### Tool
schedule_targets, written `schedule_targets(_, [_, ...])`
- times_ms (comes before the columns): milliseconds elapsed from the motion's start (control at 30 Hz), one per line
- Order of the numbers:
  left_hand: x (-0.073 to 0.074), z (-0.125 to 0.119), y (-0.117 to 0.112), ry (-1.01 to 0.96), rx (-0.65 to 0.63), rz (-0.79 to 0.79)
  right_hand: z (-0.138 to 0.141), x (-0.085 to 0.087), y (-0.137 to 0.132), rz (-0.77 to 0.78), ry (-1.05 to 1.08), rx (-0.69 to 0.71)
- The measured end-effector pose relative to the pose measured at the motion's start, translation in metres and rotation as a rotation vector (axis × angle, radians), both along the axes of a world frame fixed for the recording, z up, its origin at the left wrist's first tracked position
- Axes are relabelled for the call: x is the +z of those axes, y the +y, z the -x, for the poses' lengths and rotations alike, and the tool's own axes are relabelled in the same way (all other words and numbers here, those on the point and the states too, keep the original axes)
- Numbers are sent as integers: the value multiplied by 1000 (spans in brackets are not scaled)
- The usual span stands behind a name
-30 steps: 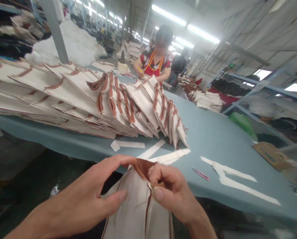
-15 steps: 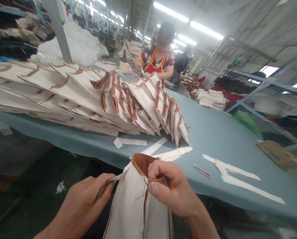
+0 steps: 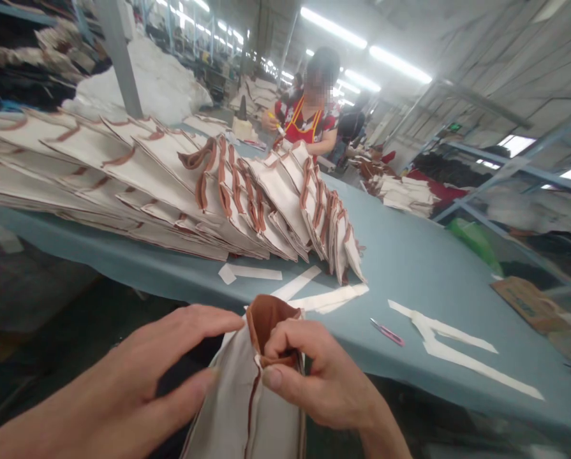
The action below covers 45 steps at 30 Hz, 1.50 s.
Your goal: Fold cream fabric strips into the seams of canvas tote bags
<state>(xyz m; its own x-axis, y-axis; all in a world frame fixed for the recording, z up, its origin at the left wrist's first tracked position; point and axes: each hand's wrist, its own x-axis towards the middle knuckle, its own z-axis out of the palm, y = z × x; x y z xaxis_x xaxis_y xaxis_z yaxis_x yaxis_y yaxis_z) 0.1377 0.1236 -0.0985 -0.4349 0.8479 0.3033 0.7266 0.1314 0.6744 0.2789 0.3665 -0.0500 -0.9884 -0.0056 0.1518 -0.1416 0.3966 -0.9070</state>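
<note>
A cream sewn fabric piece (image 3: 222,395) with a brown inner lining (image 3: 268,315) stands upright at the table's near edge, its open top facing up. A dark seam runs down its front. My right hand (image 3: 323,376) pinches the top rim at that seam, thumb outside and curled fingers inside the opening. On the left side of the piece, my left hand (image 3: 155,363) is open, thumb and fingers apart. Its fingertips are close to the top left edge; whether they touch it I cannot tell. The lower end of the piece is out of view.
Overlapping cream and brown pieces (image 3: 161,185) cover the left of the blue-green table (image 3: 376,242). Pale strips (image 3: 476,363) and pink-handled thread snips (image 3: 387,333) lie on the right, cardboard (image 3: 527,303) beyond. Across the table a co-worker (image 3: 309,118) holds a yellow tool.
My left hand has let go of the pale edge it was pinching and opened its fingers. The piece and my right hand have shifted slightly left, the right hand still pinching the rim.
</note>
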Motion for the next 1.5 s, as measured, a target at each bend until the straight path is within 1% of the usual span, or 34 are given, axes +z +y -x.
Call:
schedule_targets(67, [26, 4, 30, -71, -170, -16, -2, -1, -1, -36, 38, 13])
schedule_targets(100, [35, 5, 43, -112, -240, -27, -4, -2, 0, -51, 52, 15])
schedule_targets(133, [40, 5, 53, -142, -297, -45, -7, -2, 1, -65, 61, 14])
schedule_targets(200, [43, 6, 65, -167, -365, -51, -14, -5, 3, -83, 62, 7])
schedule_targets(300, [40, 4, 68, -156, -397, -11, -20, -11, 7, -84, 51, -12])
schedule_targets(367, [39, 3, 67, -162, -406, 28, -21, -14, 9, -98, 56, -22])
schedule_targets(500, [45, 3, 66, -158, -380, 121, -16, -18, 12, -117, 76, -11])
schedule_targets(633, [48, 6, 63, -109, -391, 168, -13, -22, 14, -57, 78, 5])
schedule_targets(733, [47, 9, 62, -115, -413, 197, -10, -26, 16, -28, 99, 19])
schedule_targets(833, [49, 12, 62, -127, -400, 226, -6, -30, 17, -9, 118, 29])
schedule_targets(1000, [52, 11, 59, -130, -364, 269, -4, -30, 11, 3, 132, -40])
schedule_targets(1167, [46, 9, 57, -127, -330, 319, -4, -30, 1, 26, 151, -95])
schedule_targets(1300, [42, 12, 57, -98, -323, 308, -2, -31, -4, 33, 149, -134])
schedule_targets(1500, [42, 13, 55, -123, -318, 298, -2, -33, -6, 0, 148, -176])
